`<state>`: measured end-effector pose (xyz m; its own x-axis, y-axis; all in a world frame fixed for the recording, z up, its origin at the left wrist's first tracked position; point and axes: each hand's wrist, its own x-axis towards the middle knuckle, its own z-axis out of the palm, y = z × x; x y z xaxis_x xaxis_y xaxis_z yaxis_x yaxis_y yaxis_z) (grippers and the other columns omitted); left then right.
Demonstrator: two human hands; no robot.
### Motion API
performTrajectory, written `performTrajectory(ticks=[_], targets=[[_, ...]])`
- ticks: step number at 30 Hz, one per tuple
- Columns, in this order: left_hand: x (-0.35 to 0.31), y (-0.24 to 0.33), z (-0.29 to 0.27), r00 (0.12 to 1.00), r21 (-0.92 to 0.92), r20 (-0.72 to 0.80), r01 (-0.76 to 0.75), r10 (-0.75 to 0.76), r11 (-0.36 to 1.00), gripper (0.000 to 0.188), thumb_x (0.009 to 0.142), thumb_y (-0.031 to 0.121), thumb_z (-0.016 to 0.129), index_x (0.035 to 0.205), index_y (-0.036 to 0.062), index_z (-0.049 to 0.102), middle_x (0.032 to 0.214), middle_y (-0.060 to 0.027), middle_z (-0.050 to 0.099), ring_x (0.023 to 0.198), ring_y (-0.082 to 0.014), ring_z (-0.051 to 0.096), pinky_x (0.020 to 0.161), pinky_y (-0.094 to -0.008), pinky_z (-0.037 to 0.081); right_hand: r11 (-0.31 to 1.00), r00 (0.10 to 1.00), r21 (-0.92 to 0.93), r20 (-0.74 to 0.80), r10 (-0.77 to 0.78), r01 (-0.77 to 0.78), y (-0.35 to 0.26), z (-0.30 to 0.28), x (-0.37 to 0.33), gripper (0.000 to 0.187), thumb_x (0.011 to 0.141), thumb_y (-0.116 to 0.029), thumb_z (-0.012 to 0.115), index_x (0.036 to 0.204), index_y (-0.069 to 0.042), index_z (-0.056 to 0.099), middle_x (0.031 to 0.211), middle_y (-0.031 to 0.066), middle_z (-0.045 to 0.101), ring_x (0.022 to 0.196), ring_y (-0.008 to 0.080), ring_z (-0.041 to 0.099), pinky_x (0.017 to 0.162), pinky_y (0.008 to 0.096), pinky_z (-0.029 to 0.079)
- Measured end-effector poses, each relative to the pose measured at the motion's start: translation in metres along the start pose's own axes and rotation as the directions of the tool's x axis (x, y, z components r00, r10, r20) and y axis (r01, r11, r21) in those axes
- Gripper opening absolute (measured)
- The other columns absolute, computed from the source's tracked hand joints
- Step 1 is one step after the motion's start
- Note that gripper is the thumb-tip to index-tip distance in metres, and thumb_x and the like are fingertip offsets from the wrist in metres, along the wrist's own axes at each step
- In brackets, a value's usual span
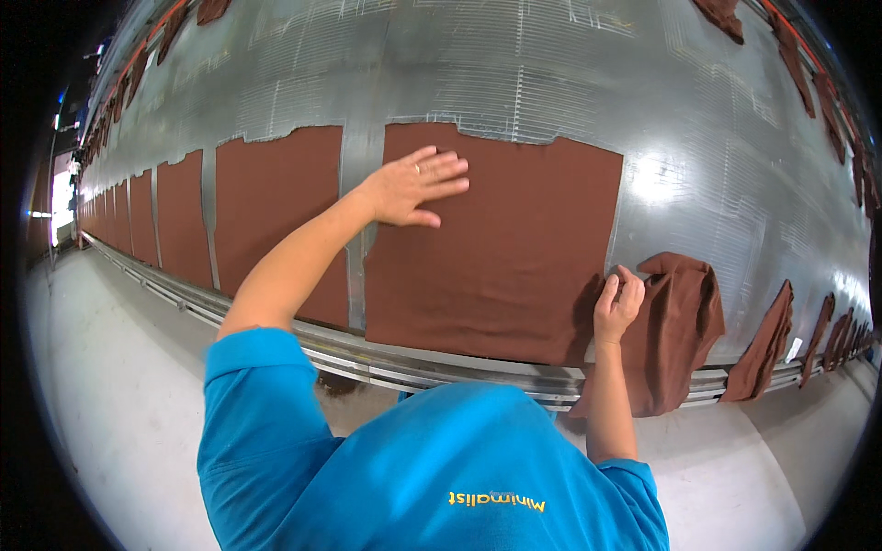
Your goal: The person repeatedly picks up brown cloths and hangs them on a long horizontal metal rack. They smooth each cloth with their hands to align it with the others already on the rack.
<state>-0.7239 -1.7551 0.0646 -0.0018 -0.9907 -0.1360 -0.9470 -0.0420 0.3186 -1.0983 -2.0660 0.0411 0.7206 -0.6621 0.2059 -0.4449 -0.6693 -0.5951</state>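
Observation:
A brown fabric panel lies spread on the grey metal table, with a notched far edge and small wrinkles near its front. My left hand rests palm down on its upper left part, fingers stretched and apart. At the panel's right edge is my right hand, its fingers bent toward the thumb. Whether it pinches the cloth there cannot be made out. Just right of that hand, a crumpled brown fabric piece hangs partly over the table's front rail, with my right forearm passing in front of it.
To the left, several similar flat panels lie in a row along the grey metal table. Bunched brown pieces drape over the front rail at the right. More brown pieces hang along the far edge.

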Motion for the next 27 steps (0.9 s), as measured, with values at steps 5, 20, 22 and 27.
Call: performTrajectory(ticks=[5, 20, 22, 27], targets=[[0.069, 0.034, 0.021, 0.783, 0.05, -0.368, 0.555, -0.501, 0.83, 0.082, 0.101, 0.064, 0.049, 0.162, 0.012, 0.034, 0.169, -0.0193, 0.028, 0.157, -0.0374, 0.024, 0.128, -0.0547, 0.017, 1.0, 0.999, 0.004, -0.031, -0.02, 0.02, -0.003, -0.002, 0.002, 0.02, 0.1, -0.013, 0.063, 0.114, 0.0, 0.068, 0.109, 0.0159, 0.068, 0.103, 0.0343, 0.062, 0.093, 0.0433, 0.049], [-0.081, 0.293, 0.085, 0.536, -0.535, -0.445, 0.484, -0.718, 0.693, 0.048, 0.092, 0.03, 0.072, 0.128, 0.0008, 0.067, 0.142, -0.0204, 0.061, 0.134, -0.0377, 0.055, 0.112, -0.0497, 0.043, 0.888, 0.872, 0.037, 0.213, 0.44, -0.458, -0.025, -0.075, -0.143, 0.037, 0.092, -0.028, 0.078, 0.113, 0.001, 0.067, 0.097, 0.0173, 0.072, 0.087, 0.0278, 0.071, 0.081, 0.04, 0.056], [-0.126, 0.289, 0.094, 0.184, -0.612, -0.439, 0.655, -0.88, 0.442, 0.049, 0.094, 0.029, 0.072, 0.132, 0.0004, 0.062, 0.132, -0.0196, 0.062, 0.12, -0.0373, 0.06, 0.105, -0.0485, 0.047, 0.866, 0.851, 0.056, 0.223, 0.475, -0.497, -0.024, -0.076, -0.153, 0.037, 0.091, -0.031, 0.079, 0.108, 0.001, 0.069, 0.093, 0.0172, 0.074, 0.084, 0.0275, 0.071, 0.079, 0.04, 0.056], [-0.185, 0.269, 0.131, 0.036, -0.769, -0.022, 0.638, -0.999, 0.04, 0.048, 0.093, 0.031, 0.077, 0.125, 0.0003, 0.06, 0.095, -0.0123, 0.069, 0.083, -0.0262, 0.066, 0.08, -0.0409, 0.055, 0.832, 0.834, 0.151, 0.256, 0.488, -0.533, -0.009, -0.067, -0.143, 0.03, 0.09, -0.028, 0.078, 0.092, 0.001, 0.071, 0.081, 0.0116, 0.073, 0.076, 0.02, 0.068, 0.073, 0.0366, 0.054]])
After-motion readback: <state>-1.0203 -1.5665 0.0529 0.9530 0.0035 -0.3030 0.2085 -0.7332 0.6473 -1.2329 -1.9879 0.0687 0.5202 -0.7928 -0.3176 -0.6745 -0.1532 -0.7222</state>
